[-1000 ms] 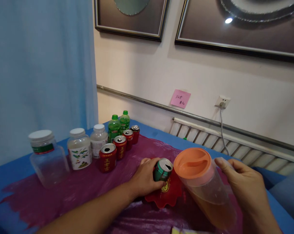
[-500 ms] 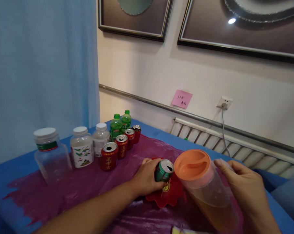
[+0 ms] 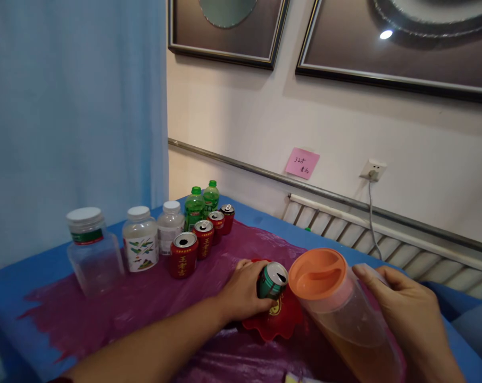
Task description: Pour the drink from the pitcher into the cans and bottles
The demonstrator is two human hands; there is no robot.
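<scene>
Purple plastic sheet [image 3: 137, 314] covers much of a blue desk [image 3: 29, 282], which stands beside a pale wall [image 3: 241, 117]. On this sheet, the person's left hand [image 3: 244, 292] is curled around a green can [image 3: 268, 287], holding it from its left side. This can is over a red mat [image 3: 292, 319] with a wavy edge; whether it touches the mat cannot be told. Its top has a dark drinking hole.

The right hand [image 3: 406, 308] is closed around the handle of a clear pitcher [image 3: 345, 330], which leans toward the can. The pitcher has an orange lid [image 3: 316, 274], just beside the can's top, and contains brownish liquid. Whether any liquid is flowing cannot be seen.

Farther to the left, four red cans [image 3: 183, 263] stand in a slanting row. Behind them are two green bottles [image 3: 194, 210], and next to these, three jars [image 3: 141, 250] with white lids. A blue curtain [image 3: 73, 106] hangs at the left. On the wall there are a pink note [image 3: 302, 163], a socket [image 3: 373, 169] with a plugged cable, and two framed pictures [image 3: 229, 45].
</scene>
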